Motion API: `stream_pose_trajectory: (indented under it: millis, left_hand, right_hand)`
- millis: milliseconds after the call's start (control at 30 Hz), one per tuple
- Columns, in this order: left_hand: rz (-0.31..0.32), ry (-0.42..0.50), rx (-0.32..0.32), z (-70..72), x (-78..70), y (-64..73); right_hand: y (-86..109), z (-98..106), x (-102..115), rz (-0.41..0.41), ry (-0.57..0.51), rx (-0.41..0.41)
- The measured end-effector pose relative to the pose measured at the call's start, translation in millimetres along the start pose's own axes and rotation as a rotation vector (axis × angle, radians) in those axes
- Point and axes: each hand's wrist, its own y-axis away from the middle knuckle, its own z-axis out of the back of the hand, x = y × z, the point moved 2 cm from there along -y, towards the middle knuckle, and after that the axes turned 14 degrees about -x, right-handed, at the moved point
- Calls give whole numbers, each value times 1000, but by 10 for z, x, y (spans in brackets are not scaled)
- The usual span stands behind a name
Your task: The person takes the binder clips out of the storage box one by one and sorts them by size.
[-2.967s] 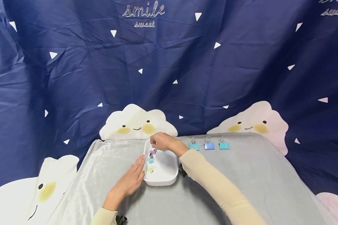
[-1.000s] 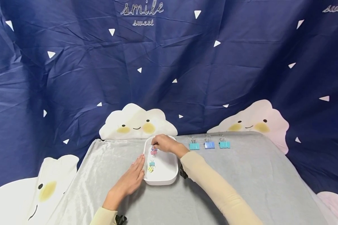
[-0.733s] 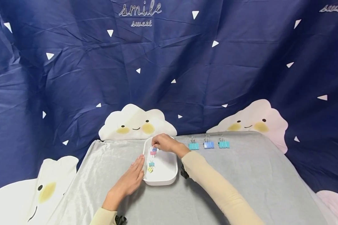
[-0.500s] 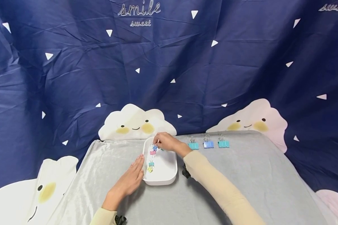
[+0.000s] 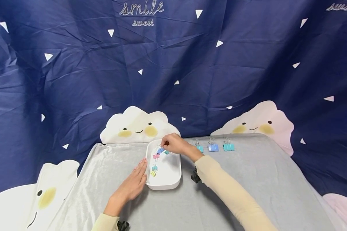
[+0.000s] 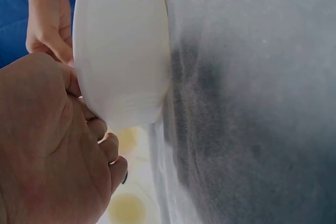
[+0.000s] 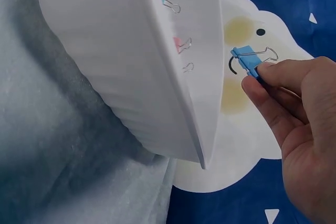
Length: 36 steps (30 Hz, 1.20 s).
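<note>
In the head view a white box [image 5: 165, 186] stands on the grey cloth. My right hand [image 5: 177, 144] is over its far end and pinches a small blue binder clip [image 7: 247, 59] between thumb and finger, lifted above the rim in the right wrist view. Inside the box lie a pink binder clip [image 5: 156, 156], a small teal one [image 5: 154, 167] and a yellow one [image 5: 153, 173] along the left side. Another teal clip [image 5: 166, 152] shows partly beneath my right hand. My left hand [image 5: 131, 184] rests its extended fingers against the box's left side.
Right of the box, a row of larger binder clips sits near the cloth's far edge: a teal clip [image 5: 200, 148], a blue clip [image 5: 213, 147] and another teal clip [image 5: 228, 147]. A dark blue curtain [image 5: 173, 64] with clouds hangs behind the grey cloth [image 5: 243, 179].
My right hand has drawn a blue clip up from the cluster at the box's far left and moved slightly right. The pink and teal clips now lie apart. My left hand stays at the box.
</note>
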Motion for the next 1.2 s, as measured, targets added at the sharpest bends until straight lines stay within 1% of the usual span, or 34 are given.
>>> stream_pose_trajectory:
  millis: [167,300,433,567,767,967,1067,1200]
  left_hand:
    - [4,-3,7,-5,-3,-5]
    - [-8,10,-12,-1,-15,4]
    - [-23,0,-25,-5,-19,11]
    - [-32,-36,-30,-7,-17,8]
    - [-22,-84,-7,-19,-7,-7]
    - [-23,-89,-7,-24,-15,-1]
    - [-21,-91,-10,-26,-14,2]
    - [-28,-99,-25,-28,-5,14]
  right_hand:
    - [49,110,-24,-6,-23,-22]
    - [104,204,-27,6,-8,-47]
    - [174,315,-27,6,0,-55]
    - [235,422,-48,8,6,-63]
    - [349,559,-142,13,0,-103]
    - [485,691,-268,-22,-36,-143]
    - [545,755,-321,-55,-47,-142]
    - [618,811,-383,-75,-51,-131]
